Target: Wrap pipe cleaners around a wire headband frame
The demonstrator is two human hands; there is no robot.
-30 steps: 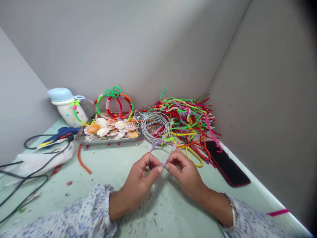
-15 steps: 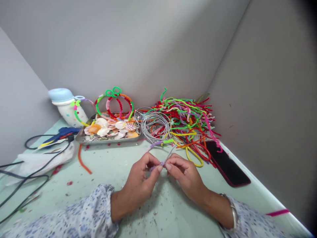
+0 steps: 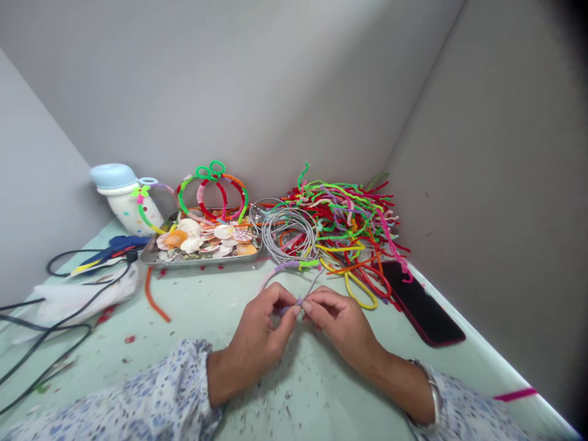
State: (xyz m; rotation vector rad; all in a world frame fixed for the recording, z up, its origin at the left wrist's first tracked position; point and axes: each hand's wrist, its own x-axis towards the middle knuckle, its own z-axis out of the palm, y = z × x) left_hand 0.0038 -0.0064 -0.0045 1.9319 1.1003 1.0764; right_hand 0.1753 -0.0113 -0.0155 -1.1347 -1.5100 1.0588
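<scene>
My left hand (image 3: 266,331) and my right hand (image 3: 340,324) meet fingertip to fingertip low in the middle of the table. Both pinch a thin grey wire hoop partly wrapped in lilac pipe cleaner (image 3: 285,267), with a short yellow-green stretch at its far end. The hoop arcs away from my fingers toward a stack of bare grey wire hoops (image 3: 289,236). Behind that stack lies a big heap of coloured pipe cleaners (image 3: 349,217).
A metal tray of seashells (image 3: 202,257) stands at the back, wrapped hoops (image 3: 214,190) leaning behind it. Left are a white bottle with a blue cap (image 3: 124,199), a blue glue gun (image 3: 114,247), black cables (image 3: 55,318) and an orange pipe cleaner (image 3: 154,300). A dark phone (image 3: 422,303) lies right.
Both hands have edged slightly left and nearer, still pinched together on the hoop. The wrapped arc has swung a little to the left.
</scene>
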